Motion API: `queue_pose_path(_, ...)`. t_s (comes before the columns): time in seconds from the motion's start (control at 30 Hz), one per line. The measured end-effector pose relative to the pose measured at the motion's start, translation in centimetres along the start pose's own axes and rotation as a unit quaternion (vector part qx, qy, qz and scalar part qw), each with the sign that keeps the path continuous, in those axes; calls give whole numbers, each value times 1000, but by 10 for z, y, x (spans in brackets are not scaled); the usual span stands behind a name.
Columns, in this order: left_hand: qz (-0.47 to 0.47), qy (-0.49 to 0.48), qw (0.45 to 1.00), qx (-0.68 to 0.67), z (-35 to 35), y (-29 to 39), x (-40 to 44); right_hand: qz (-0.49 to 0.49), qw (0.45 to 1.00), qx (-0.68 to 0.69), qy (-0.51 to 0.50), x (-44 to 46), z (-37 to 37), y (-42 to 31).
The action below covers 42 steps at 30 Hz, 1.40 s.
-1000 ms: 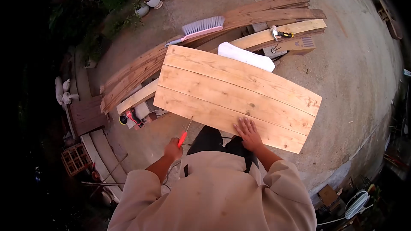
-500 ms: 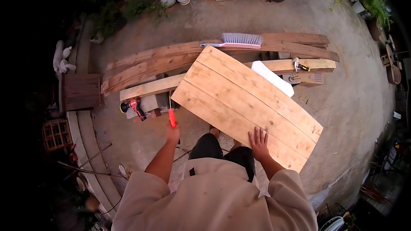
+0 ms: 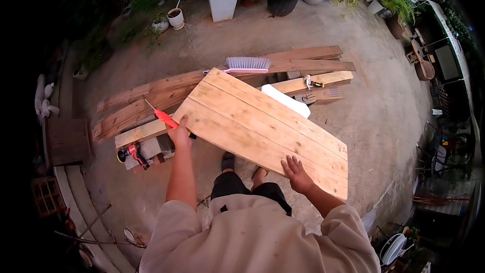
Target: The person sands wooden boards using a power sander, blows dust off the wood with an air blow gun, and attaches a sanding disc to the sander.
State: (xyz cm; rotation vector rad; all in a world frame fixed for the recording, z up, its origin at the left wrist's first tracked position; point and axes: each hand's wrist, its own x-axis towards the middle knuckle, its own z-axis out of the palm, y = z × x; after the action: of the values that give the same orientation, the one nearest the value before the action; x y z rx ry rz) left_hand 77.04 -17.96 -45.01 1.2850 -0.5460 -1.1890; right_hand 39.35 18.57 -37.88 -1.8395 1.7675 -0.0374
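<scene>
A pale wooden panel point(image 3: 262, 131) of joined boards lies slanted in front of me, one end narrowing at the right. My left hand point(image 3: 179, 132) is closed round a tool with an orange-red handle point(image 3: 164, 118) and a thin metal shaft that points up and left. This hand is at the panel's left edge, its fingers beside or on the wood; the grip is partly hidden. My right hand point(image 3: 298, 173) rests flat on the panel near its front edge, fingers spread. What supports the panel underneath is mostly hidden.
Long planks point(image 3: 156, 88) lie behind the panel, with a pink-handled brush point(image 3: 248, 64) on them. A red and black power tool point(image 3: 136, 154) sits on blocks at left. A hammer point(image 3: 312, 83), a white piece point(image 3: 285, 101) and a cardboard box point(image 3: 326, 96) are at right. Potted plants line the back.
My left hand has raised the orange-red tool to the panel's left edge, its shaft now tilted up-left. My right hand stays on the panel. The camera view has shifted.
</scene>
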Motion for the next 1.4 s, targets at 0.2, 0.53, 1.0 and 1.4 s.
queue_pose_path(0.2,104,-38,972,206,74,104,-15,-10,998,65,10,-17,-176,-5)
queue_pose_path(0.53,111,-21,911,397,114,183,-36,-43,979,151,-133,28,-290,22)
queue_pose_path(1.0,22,-129,961,243,43,127,-146,46,993,-58,93,78,-269,51)
queue_pose_path(1.4,-31,-71,954,290,26,91,-128,67,986,-74,131,68,-259,41)
